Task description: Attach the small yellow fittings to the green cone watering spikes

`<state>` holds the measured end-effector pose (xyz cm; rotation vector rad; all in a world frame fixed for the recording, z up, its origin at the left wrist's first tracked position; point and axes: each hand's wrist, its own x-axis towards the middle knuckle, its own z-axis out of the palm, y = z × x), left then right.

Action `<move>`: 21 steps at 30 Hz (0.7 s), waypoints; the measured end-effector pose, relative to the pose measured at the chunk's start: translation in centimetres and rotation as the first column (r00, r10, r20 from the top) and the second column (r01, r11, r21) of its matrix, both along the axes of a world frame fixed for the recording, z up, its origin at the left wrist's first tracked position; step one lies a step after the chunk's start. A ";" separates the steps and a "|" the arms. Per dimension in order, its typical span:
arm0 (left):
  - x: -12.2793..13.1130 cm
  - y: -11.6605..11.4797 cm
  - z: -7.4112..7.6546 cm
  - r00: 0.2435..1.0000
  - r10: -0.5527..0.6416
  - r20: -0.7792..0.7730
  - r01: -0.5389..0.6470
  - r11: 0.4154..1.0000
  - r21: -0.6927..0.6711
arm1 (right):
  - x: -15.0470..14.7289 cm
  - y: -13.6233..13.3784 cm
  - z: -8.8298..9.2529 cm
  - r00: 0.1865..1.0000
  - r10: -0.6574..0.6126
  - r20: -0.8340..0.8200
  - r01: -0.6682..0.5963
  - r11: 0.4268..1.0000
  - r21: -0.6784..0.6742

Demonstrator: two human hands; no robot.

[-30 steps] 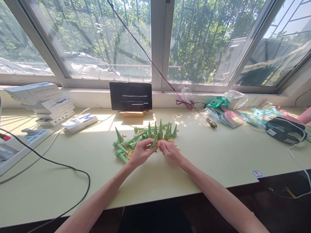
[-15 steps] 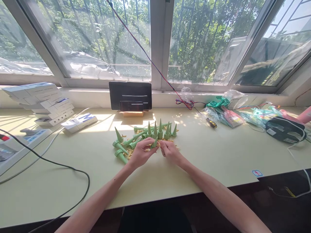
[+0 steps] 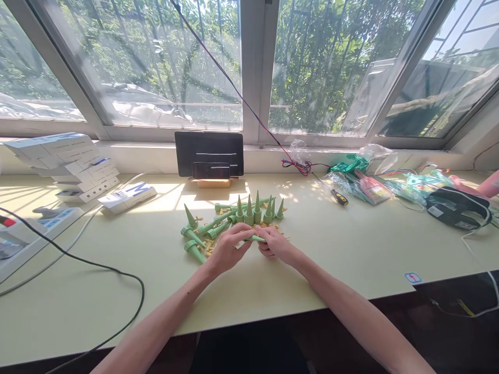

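Within the pinching left hand (image 3: pixel 229 245) lies a green spike (image 3: pixel 256 238), right hand's (image 3: pixel 277 244) hold unclear.

From your own head, the single camera looks forward and down across the counter (image 3: pixel 351 249), facing the windows (image 3: pixel 156 62). Your arms (image 3: pixel 167 314) enter from the bottom edge; your fingers (image 3: pixel 241 235) show just below mid-frame, much nearer than the windows that fill the top.
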<state>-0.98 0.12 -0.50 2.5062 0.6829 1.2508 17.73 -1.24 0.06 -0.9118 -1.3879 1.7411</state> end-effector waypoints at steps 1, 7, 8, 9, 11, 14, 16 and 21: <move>0.0 0.0 0.0 1.000 -0.001 -0.009 0.001 1.000 0.030 | 0.1 0.0 0.0 1.000 0.012 0.000 -0.012 1.000 -0.013; 0.1 -0.1 0.4 0.999 -0.033 -0.035 0.038 0.989 0.143 | 0.4 0.2 -0.4 0.999 0.047 0.003 -0.047 0.996 -0.082; 0.1 -0.1 0.5 0.998 -0.043 -0.036 0.048 0.988 0.150 | 0.5 0.3 -0.5 0.999 0.053 0.002 -0.052 0.995 -0.089; 0.2 -0.1 0.6 0.998 -0.051 -0.037 0.057 0.986 0.155 | 0.5 0.3 -0.6 0.998 0.058 -0.001 -0.058 0.994 -0.095; 0.2 0.0 0.6 0.997 -0.067 -0.043 0.073 0.984 0.161 | 0.6 0.3 -0.6 0.998 0.064 -0.006 -0.064 0.992 -0.107; 0.1 0.2 0.4 0.994 -0.091 -0.054 0.098 0.984 0.149 | 0.6 0.4 -0.5 0.998 0.069 -0.008 -0.069 0.989 -0.130; 0.0 0.3 0.2 0.993 -0.106 -0.060 0.114 0.984 0.139 | 0.6 0.4 -0.5 0.997 0.075 -0.009 -0.075 0.986 -0.147; -0.1 0.4 0.1 0.988 -0.143 -0.063 0.151 0.979 0.137 | 0.7 0.5 -0.5 0.995 0.093 -0.020 -0.095 0.977 -0.191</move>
